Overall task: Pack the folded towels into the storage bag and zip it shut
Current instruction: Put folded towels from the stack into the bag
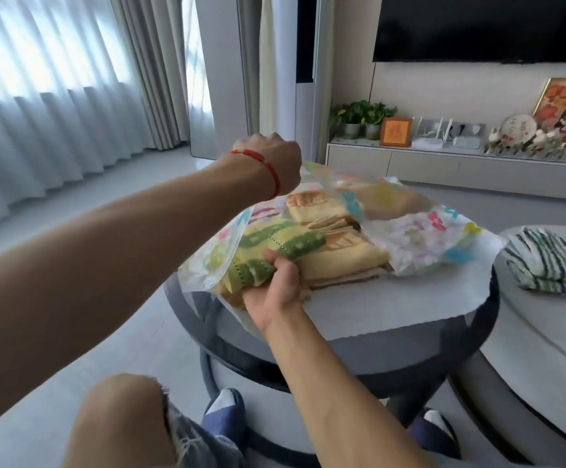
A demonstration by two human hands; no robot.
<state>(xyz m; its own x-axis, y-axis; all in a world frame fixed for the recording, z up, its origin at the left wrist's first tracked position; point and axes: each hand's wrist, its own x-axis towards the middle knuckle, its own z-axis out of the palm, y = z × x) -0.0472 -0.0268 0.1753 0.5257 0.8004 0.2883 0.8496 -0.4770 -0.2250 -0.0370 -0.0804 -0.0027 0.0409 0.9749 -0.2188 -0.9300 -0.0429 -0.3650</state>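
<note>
Here your right hand (276,288) fingers grip the green towel (275,246) at the bag (420,238) mouth; left hand (271,160) fisted, lifting its edge.

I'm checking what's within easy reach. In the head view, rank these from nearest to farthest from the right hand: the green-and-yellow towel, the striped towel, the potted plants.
1. The green-and-yellow towel, gripped by the right hand at the storage bag mouth.
2. The striped towel, to the right on the neighbouring table.
3. The potted plants, far back on the TV cabinet.
</note>
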